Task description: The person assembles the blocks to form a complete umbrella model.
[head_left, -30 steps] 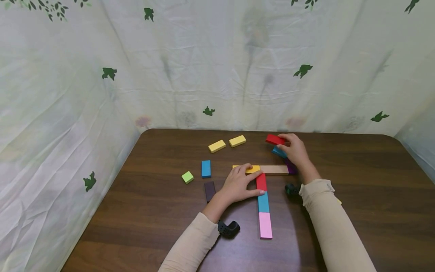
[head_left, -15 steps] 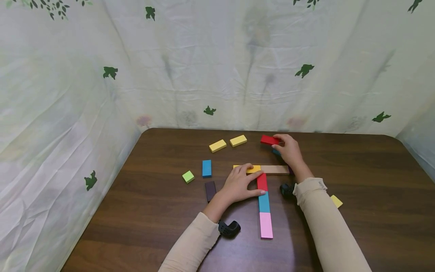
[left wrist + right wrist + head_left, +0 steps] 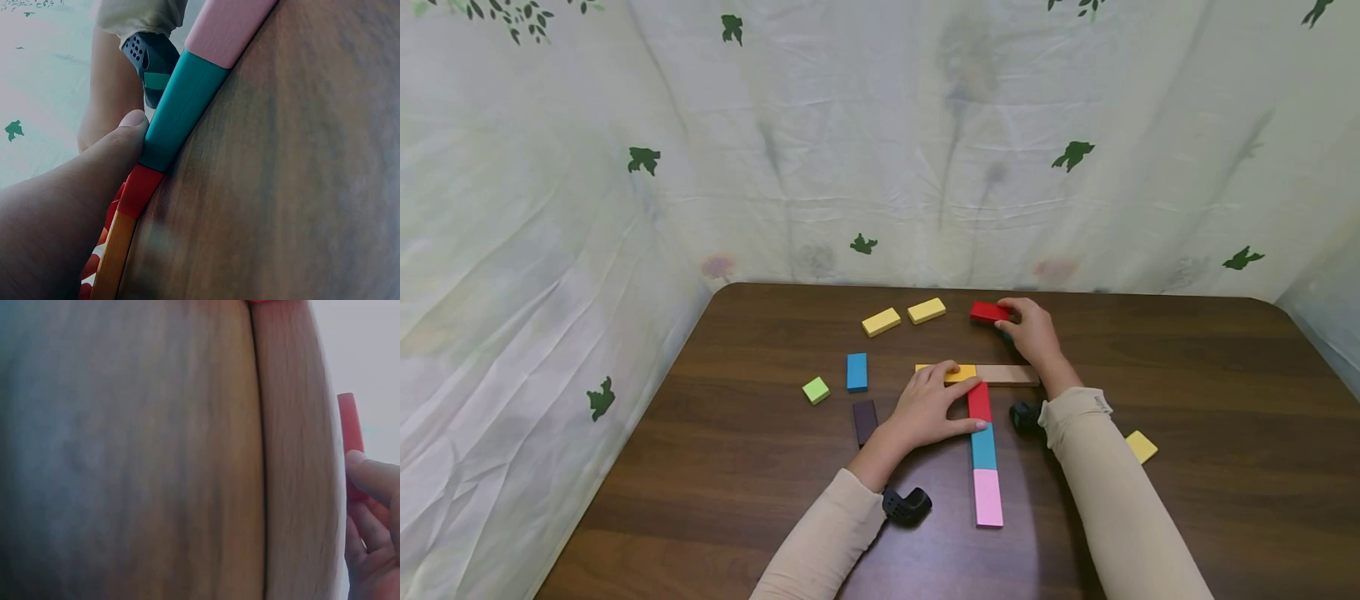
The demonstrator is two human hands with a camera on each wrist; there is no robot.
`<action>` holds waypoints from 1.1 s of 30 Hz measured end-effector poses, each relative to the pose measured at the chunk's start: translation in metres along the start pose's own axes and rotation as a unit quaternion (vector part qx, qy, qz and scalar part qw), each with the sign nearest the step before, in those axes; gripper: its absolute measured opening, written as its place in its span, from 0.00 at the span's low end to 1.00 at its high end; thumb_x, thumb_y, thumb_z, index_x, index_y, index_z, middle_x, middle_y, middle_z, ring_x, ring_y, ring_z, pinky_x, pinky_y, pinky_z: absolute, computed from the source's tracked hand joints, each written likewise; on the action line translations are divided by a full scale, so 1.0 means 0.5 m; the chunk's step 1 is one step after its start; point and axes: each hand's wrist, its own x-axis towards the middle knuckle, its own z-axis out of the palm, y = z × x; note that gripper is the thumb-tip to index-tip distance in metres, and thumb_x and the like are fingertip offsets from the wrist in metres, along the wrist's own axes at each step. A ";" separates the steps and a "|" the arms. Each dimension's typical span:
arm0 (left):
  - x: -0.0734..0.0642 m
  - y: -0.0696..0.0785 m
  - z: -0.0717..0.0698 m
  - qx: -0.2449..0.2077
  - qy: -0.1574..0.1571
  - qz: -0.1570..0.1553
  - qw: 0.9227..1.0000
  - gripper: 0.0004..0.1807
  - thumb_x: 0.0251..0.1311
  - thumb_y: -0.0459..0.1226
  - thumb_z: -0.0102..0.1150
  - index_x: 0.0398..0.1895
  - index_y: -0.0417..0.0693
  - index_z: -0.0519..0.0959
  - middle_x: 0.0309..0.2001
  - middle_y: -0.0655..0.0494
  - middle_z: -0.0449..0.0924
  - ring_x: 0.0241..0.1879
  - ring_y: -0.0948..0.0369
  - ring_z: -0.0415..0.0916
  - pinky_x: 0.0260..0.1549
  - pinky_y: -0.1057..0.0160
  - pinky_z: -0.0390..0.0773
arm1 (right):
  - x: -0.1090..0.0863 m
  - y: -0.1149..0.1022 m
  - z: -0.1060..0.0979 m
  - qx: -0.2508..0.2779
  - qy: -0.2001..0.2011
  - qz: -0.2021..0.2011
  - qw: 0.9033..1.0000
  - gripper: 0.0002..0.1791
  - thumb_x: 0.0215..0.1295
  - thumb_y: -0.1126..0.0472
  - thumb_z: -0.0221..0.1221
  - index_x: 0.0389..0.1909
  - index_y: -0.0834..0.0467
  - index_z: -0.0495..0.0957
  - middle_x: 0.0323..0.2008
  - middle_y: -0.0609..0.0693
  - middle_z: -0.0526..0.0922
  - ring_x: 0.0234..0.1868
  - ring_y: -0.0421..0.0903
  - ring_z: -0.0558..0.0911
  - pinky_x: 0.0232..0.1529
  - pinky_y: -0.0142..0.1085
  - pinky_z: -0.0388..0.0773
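In the head view my right hand [image 3: 1033, 340] pinches a red block [image 3: 989, 312] near the table's far edge; a blue block, mostly hidden, shows just below it. My left hand [image 3: 922, 407] rests on the T of laid blocks, its fingers on the yellow-orange block [image 3: 964, 372] and its thumb by the teal block [image 3: 983, 447]. Between them lies another red block [image 3: 979, 402]. A pink block [image 3: 988, 498] forms the stem's near end, and a pale wooden block [image 3: 1007, 376] forms the crossbar's right part. The left wrist view shows the thumb [image 3: 132, 119] against the teal block's side.
Two pale yellow blocks [image 3: 881, 322] lie toward the far edge. On the left are a blue block [image 3: 857, 372], a small green block [image 3: 816, 390] and a dark purple block [image 3: 864, 421]. Another yellow block [image 3: 1141, 447] lies beside my right sleeve [image 3: 1112, 475].
My right hand has moved left with the red block, and less of the blue block shows beneath it. The purple block at the crossbar's right end is now hidden. My left hand stays put.
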 end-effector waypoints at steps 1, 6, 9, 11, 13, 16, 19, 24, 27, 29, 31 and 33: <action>0.000 0.000 0.000 -0.001 0.000 0.000 1.000 0.39 0.47 0.69 0.43 0.65 0.71 0.59 0.62 0.54 0.54 0.61 0.54 0.50 0.59 0.50 0.50 | 0.000 0.001 0.001 -0.001 -0.001 0.001 1.000 0.21 0.58 0.66 0.59 0.53 0.64 0.72 0.53 0.62 0.70 0.53 0.57 0.68 0.52 0.50 0.64; 0.000 0.001 0.001 -0.001 0.001 0.002 1.000 0.39 0.48 0.69 0.43 0.65 0.71 0.59 0.62 0.54 0.55 0.61 0.54 0.50 0.59 0.50 0.50 | -0.001 0.003 0.002 -0.008 -0.009 0.010 1.000 0.21 0.58 0.65 0.59 0.54 0.64 0.71 0.54 0.62 0.69 0.56 0.57 0.66 0.55 0.50 0.62; 0.001 0.001 0.002 0.001 0.001 0.002 1.000 0.39 0.48 0.70 0.43 0.65 0.71 0.59 0.62 0.54 0.55 0.61 0.54 0.51 0.59 0.51 0.50 | 0.000 0.006 0.004 -0.007 -0.013 0.017 1.000 0.22 0.58 0.65 0.59 0.54 0.64 0.71 0.54 0.62 0.69 0.56 0.58 0.66 0.55 0.50 0.61; 0.001 0.000 0.002 0.002 0.002 0.002 1.000 0.39 0.48 0.69 0.43 0.65 0.71 0.59 0.62 0.54 0.55 0.61 0.54 0.51 0.59 0.51 0.50 | 0.000 0.006 0.004 -0.004 -0.016 0.020 1.000 0.22 0.58 0.65 0.59 0.54 0.64 0.71 0.54 0.62 0.69 0.56 0.58 0.65 0.55 0.51 0.61; 0.001 0.000 0.002 0.002 0.003 0.003 1.000 0.39 0.48 0.69 0.43 0.65 0.71 0.59 0.62 0.54 0.55 0.61 0.54 0.51 0.59 0.51 0.50 | 0.000 0.006 0.004 -0.002 -0.018 0.021 1.000 0.22 0.59 0.65 0.58 0.55 0.64 0.71 0.55 0.62 0.69 0.56 0.58 0.65 0.55 0.50 0.62; 0.001 -0.001 0.002 0.001 0.006 0.005 1.000 0.39 0.48 0.69 0.44 0.65 0.70 0.60 0.62 0.53 0.55 0.61 0.54 0.51 0.59 0.51 0.50 | 0.000 0.005 0.004 0.001 -0.020 0.023 1.000 0.21 0.59 0.65 0.58 0.54 0.64 0.71 0.55 0.62 0.68 0.56 0.58 0.66 0.54 0.50 0.62; 0.001 -0.001 0.003 0.001 0.007 0.006 1.000 0.39 0.48 0.69 0.44 0.65 0.70 0.60 0.62 0.53 0.55 0.61 0.54 0.51 0.59 0.51 0.50 | -0.001 0.005 0.004 0.003 -0.021 0.024 0.999 0.21 0.59 0.65 0.58 0.54 0.64 0.71 0.54 0.62 0.69 0.56 0.58 0.66 0.55 0.50 0.62; 0.002 -0.001 0.003 0.001 0.003 0.003 1.000 0.39 0.48 0.69 0.44 0.65 0.70 0.60 0.62 0.54 0.55 0.61 0.54 0.51 0.59 0.51 0.50 | -0.002 0.004 0.004 0.001 -0.025 0.023 0.999 0.20 0.59 0.66 0.58 0.53 0.65 0.71 0.54 0.62 0.69 0.55 0.58 0.66 0.54 0.51 0.62; 0.001 0.000 0.002 -0.002 0.002 0.000 1.000 0.39 0.48 0.69 0.44 0.65 0.70 0.60 0.62 0.54 0.55 0.61 0.54 0.51 0.59 0.51 0.50 | -0.001 0.004 0.004 0.000 -0.032 0.029 0.999 0.20 0.59 0.66 0.57 0.53 0.65 0.71 0.54 0.62 0.69 0.55 0.58 0.66 0.54 0.51 0.62; 0.001 0.000 0.003 -0.003 0.002 0.000 1.000 0.39 0.48 0.69 0.44 0.65 0.70 0.60 0.63 0.54 0.55 0.61 0.54 0.51 0.59 0.51 0.50 | 0.000 0.003 0.003 0.002 -0.038 0.033 0.999 0.19 0.60 0.66 0.57 0.53 0.64 0.71 0.55 0.62 0.68 0.55 0.58 0.66 0.54 0.51 0.62; 0.001 0.000 0.003 -0.003 0.001 -0.001 1.000 0.39 0.48 0.69 0.44 0.65 0.70 0.60 0.63 0.54 0.55 0.61 0.54 0.51 0.59 0.51 0.50 | 0.002 0.003 0.002 0.002 -0.044 0.037 0.998 0.19 0.60 0.66 0.56 0.54 0.64 0.71 0.55 0.62 0.68 0.55 0.58 0.66 0.54 0.51 0.62; 0.001 -0.001 0.003 -0.002 0.001 -0.001 1.000 0.39 0.48 0.69 0.44 0.65 0.70 0.60 0.63 0.54 0.54 0.61 0.54 0.50 0.59 0.51 0.51 | 0.002 0.003 0.001 0.003 -0.049 0.039 0.998 0.19 0.61 0.66 0.56 0.54 0.64 0.71 0.56 0.62 0.67 0.56 0.58 0.65 0.55 0.51 0.62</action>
